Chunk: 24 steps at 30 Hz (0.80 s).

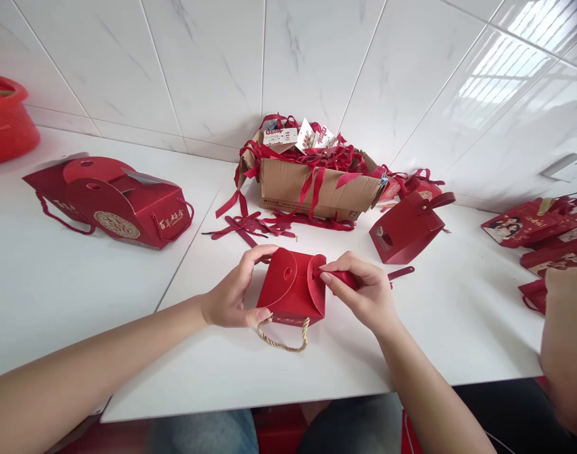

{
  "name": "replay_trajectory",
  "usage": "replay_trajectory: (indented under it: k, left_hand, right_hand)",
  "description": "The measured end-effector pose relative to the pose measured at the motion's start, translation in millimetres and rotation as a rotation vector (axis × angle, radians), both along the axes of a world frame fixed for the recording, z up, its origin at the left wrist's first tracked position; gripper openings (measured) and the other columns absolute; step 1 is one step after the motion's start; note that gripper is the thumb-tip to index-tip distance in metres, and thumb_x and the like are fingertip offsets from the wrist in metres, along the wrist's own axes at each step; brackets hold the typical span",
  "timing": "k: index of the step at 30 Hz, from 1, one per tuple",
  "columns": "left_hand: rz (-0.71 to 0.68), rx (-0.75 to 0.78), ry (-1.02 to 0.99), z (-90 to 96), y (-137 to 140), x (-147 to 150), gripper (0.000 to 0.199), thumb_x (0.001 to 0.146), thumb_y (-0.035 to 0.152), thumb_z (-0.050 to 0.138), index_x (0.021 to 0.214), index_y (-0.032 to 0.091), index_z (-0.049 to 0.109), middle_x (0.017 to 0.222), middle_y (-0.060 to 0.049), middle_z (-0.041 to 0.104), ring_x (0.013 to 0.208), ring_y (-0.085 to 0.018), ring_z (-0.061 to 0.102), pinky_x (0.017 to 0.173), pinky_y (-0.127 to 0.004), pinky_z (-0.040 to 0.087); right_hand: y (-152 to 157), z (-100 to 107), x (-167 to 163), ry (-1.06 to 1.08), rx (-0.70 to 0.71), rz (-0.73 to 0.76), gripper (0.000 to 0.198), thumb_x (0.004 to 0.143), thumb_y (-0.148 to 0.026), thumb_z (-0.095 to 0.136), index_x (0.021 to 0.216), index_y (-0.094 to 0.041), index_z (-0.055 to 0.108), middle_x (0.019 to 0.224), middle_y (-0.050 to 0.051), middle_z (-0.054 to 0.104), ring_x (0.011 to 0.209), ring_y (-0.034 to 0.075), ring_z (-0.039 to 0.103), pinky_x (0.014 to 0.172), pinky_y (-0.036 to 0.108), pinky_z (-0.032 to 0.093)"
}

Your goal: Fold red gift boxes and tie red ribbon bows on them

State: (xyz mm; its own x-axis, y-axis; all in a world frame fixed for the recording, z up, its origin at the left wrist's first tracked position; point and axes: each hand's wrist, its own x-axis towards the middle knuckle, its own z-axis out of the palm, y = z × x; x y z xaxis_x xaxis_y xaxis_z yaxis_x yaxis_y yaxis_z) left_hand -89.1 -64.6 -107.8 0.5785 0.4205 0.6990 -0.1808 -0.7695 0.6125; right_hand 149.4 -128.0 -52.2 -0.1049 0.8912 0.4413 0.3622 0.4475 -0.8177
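Observation:
A small red gift box with two rounded flaps, each with a hole, and a gold rope handle sits on the table in front of me. My left hand grips its left side, thumb at the near corner and fingers behind. My right hand pinches a red strap at the hole in the right flap; the fingers partly hide it. A dark red strip with a hole in its end sticks out behind that hand; whether it is the same piece I cannot tell.
A cardboard box overflowing with red ribbons and tags stands by the wall. Loose red straps lie before it. Red gift boxes stand left and right, more farther right. Another person's arm is at right.

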Motion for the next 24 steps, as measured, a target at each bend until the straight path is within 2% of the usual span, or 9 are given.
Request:
replay_trajectory:
  k: [5,9,14,16,20,24]
  left_hand:
    - [0.019,-0.007,0.026,-1.1,-1.3,-0.8,0.083,0.077,0.039,0.063,0.146,0.020,0.021,0.125,-0.016,0.046,0.112,-0.030,0.050,0.094,-0.051,0.045]
    - [0.021,-0.009,0.013,-1.6,-1.7,-0.4,0.084,0.075,0.039,0.064,0.146,0.019,0.023,0.127,-0.017,0.047,0.113,-0.032,0.050,0.094,-0.051,0.045]
    - [-0.005,0.000,-0.002,1.4,-1.8,1.0,0.084,0.076,0.039,0.065,0.146,0.019,0.023,0.125,-0.016,0.049,0.113,-0.031,0.051,0.094,-0.050,0.045]
    - [-0.010,0.002,0.000,2.6,-2.1,1.0,0.083,0.077,0.039,0.064,0.145,0.019,0.023,0.124,-0.016,0.049,0.113,-0.031,0.051,0.094,-0.050,0.045]
    - [0.003,0.004,0.007,1.9,-2.2,0.1,0.083,0.077,0.041,0.064,0.145,0.019,0.022,0.125,-0.017,0.048,0.112,-0.031,0.051,0.095,-0.052,0.044]
    - [0.009,0.002,0.023,-0.6,-1.8,-0.8,0.083,0.077,0.040,0.063,0.146,0.019,0.022,0.126,-0.017,0.046,0.114,-0.032,0.049,0.095,-0.053,0.044]
  right_hand:
    - [-0.8,2.5,-7.0,-0.009,0.002,0.027,0.003,0.081,-0.022,0.068,0.080,-0.023,0.070,0.072,0.002,0.063,0.067,0.014,0.057,0.062,0.029,0.046]
    - [-1.8,0.0,-11.8,0.083,-0.059,0.019,0.004,0.082,-0.023,0.068,0.084,-0.023,0.065,0.080,0.003,0.065,0.071,0.015,0.059,0.063,0.029,0.047]
    - [-2.1,-0.3,-7.7,0.054,-0.032,0.057,0.008,0.083,-0.025,0.067,0.078,-0.022,0.062,0.075,0.003,0.061,0.066,0.014,0.052,0.059,0.029,0.042]
    - [-2.1,0.4,-4.4,0.029,-0.017,0.086,0.004,0.085,-0.024,0.064,0.082,-0.022,0.066,0.079,0.004,0.062,0.068,0.015,0.054,0.059,0.030,0.041]
    - [-2.2,-0.9,-0.8,0.031,-0.004,0.109,0.012,0.088,-0.022,0.060,0.094,-0.024,0.070,0.086,0.006,0.064,0.073,0.016,0.058,0.059,0.030,0.043]
    - [-2.0,-3.3,-1.9,0.099,-0.094,0.091,0.011,0.086,-0.025,0.064,0.097,-0.025,0.067,0.089,0.005,0.067,0.077,0.016,0.061,0.063,0.030,0.049]
